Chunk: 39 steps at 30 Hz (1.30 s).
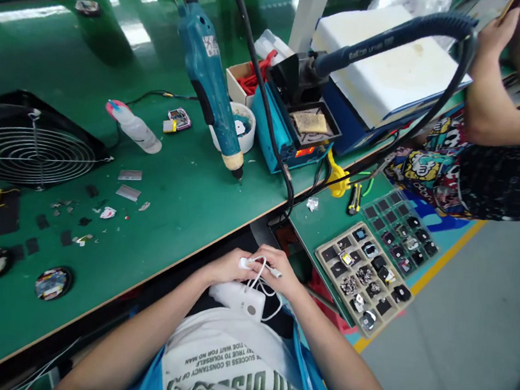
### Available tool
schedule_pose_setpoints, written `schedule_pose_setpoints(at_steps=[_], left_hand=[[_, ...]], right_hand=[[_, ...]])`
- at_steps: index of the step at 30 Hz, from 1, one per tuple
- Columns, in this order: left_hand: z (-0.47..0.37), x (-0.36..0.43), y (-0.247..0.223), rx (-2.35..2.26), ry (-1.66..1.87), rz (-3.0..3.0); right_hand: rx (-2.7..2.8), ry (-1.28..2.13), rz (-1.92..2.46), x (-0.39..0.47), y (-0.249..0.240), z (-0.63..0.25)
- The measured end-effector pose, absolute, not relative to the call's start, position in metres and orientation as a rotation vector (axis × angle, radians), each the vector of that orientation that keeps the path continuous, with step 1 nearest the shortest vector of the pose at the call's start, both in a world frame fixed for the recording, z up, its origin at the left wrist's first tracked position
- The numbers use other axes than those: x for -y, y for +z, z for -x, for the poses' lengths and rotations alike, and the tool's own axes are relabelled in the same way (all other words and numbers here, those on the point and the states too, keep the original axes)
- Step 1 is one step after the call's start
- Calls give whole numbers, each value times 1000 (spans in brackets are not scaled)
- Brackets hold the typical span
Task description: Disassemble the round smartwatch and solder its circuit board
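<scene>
Over my lap, my left hand (229, 266) is closed on a small white piece at one end of a white cable (255, 277). My right hand (283, 265) is closed around the same cable, and a white connector (274, 272) sticks out by its fingers. Both hands are close together, their fingertips nearly meeting. Just below them a white box-like device (245, 301) with a grey round spot lies on my lap, with loops of the cable beside it. The undersides of my fingers are hidden.
An electric screwdriver (215, 79) hangs above the green bench (180, 210). A blue soldering station (272, 139) stands behind, a black fan (30, 143) at left. Parts trays (364, 277) lie at right. Another person's arm (496, 99) reaches in at upper right.
</scene>
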<state>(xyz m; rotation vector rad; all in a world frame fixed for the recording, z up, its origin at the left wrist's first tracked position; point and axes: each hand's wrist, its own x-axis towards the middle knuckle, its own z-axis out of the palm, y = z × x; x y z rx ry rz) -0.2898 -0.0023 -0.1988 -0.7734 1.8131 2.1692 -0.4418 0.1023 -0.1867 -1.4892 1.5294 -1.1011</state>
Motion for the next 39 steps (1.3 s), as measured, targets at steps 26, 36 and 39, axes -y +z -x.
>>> schedule_pose_setpoints(at_steps=[26, 36, 39], left_hand=[[301, 32, -173, -1785, 1800, 592], [297, 36, -177, -1698, 1891, 702], [297, 35, -180, -1676, 1922, 719]], right_hand=[[-1851, -1041, 1119, -202, -165, 440], [-1916, -1181, 1099, -187, -174, 419], [-1903, -1147, 1139, -187, -174, 424]])
